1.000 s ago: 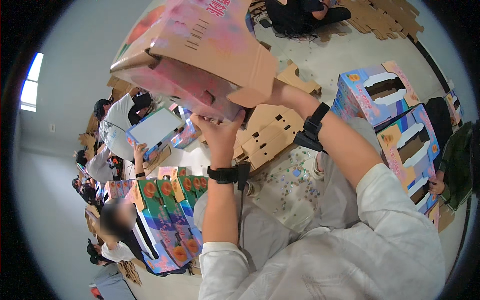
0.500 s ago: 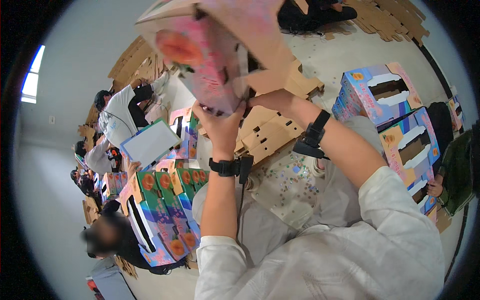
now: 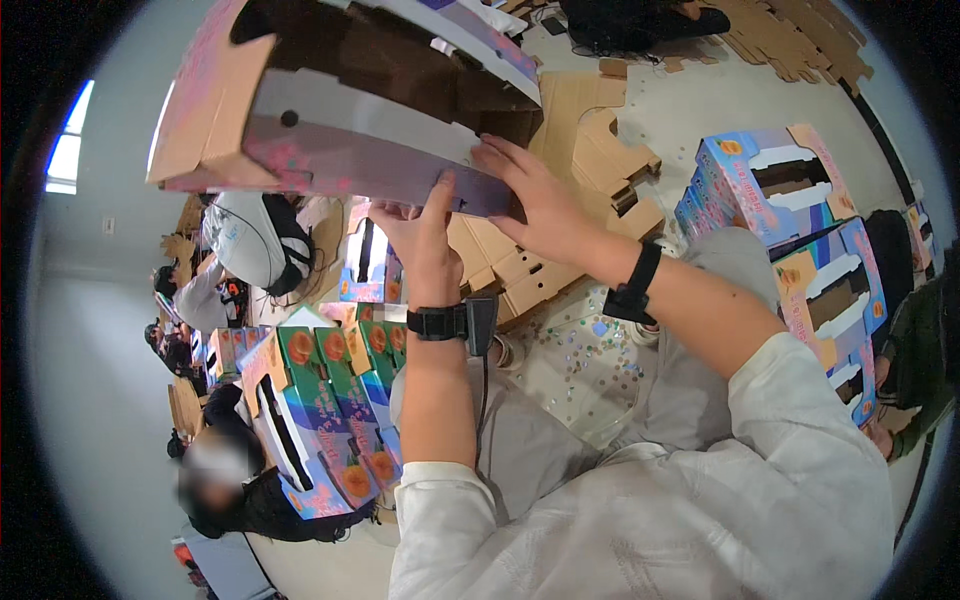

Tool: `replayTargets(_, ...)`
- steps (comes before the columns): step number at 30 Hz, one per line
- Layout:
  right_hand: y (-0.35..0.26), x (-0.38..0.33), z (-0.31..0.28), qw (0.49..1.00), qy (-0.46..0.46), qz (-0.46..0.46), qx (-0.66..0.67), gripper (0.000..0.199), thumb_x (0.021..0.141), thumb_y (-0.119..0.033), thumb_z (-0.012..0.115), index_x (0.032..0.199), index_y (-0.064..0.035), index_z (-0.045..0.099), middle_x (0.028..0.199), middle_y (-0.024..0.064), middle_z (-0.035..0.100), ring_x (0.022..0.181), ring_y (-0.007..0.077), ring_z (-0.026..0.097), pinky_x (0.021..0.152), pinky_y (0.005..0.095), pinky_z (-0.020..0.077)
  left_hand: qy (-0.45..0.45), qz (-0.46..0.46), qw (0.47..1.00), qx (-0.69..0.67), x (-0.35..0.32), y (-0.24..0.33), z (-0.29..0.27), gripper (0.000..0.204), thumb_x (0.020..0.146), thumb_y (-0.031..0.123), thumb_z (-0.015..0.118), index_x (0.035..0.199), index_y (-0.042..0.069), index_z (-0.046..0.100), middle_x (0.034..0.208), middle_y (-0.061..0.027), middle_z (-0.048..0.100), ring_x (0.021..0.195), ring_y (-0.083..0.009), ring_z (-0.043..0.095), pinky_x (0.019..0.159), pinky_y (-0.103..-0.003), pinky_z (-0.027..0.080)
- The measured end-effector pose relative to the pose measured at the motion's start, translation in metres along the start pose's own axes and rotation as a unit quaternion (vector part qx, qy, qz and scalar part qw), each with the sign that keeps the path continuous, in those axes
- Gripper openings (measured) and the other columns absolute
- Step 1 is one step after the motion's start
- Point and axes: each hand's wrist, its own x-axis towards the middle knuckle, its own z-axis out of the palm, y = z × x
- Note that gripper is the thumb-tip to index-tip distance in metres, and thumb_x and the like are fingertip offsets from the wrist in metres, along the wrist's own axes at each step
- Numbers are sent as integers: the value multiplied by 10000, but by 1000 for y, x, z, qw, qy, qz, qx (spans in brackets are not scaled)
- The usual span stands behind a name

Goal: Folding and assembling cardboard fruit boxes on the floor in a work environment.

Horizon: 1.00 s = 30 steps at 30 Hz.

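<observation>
Head view: a pink-and-lilac cardboard box [image 3: 375, 165], one side open, is held up and left of the flat brown cardboard [image 3: 520, 268]. The left hand [image 3: 418, 238] pinches its lower edge; the right hand [image 3: 540, 205] touches its near corner, grip unclear. Green-ended boxes [image 3: 325, 400] stand left of the brown cardboard, blue-and-pink ones [image 3: 722, 180] right.

1. A box-assembly workshop is suggested by printed cardboard boxes [image 3: 345, 440], gathered at both sides.
2. Brown flattened cardboard [image 3: 790, 40] is spread across the pale floor [image 3: 690, 100] (small discs [image 3: 600, 328] are scattered there too).
3. Several other people [image 3: 250, 240] are seen near the floor, by a plain wall [image 3: 100, 330].
</observation>
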Motion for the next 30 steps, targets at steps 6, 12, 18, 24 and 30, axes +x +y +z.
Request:
replayTargets(6,-11,13,-5,999,14,-41,-17,691,810,-189,845,1436,-117,561,1635,221,398,1416,452,486,1139,506,456,30,-105,994,-23,-10,10,7,779,887,170,858,1438,121,310,1400,-108,501,1215,-241,589,814,-448,620)
replayTargets(12,36,1,16,999,-33,-23,-29,701,727,-208,911,1351,-117,605,1553,230,460,1379,460,507,1143,511,451,20,-159,987,-23,-26,-6,7,844,862,150,880,1447,57,279,1348,-146,540,1105,-246,650,772,-414,630)
replayTargets(18,65,14,-5,976,-85,189,70,760,684,-267,992,1289,-32,598,1383,181,529,1228,326,616,1041,440,537,16,-108,994,31,-37,-24,5,723,832,167,893,1308,-127,434,1289,-205,598,1126,-246,674,910,-341,596)
replayTargets(24,77,26,-30,856,-173,441,209,545,833,-138,904,1280,28,641,1234,141,698,1065,225,692,926,360,579,8,-144,985,98,-16,-37,-17,712,915,275,767,1458,-22,415,1294,-120,577,1146,-196,598,968,-316,516)
replayTargets(30,95,16,-5,901,-172,391,72,316,918,-143,799,1186,1,714,1097,80,750,934,176,709,825,331,550,20,-123,992,18,-3,-16,-37,629,935,239,740,1432,-20,455,1270,-117,600,1130,-170,600,932,-304,520)
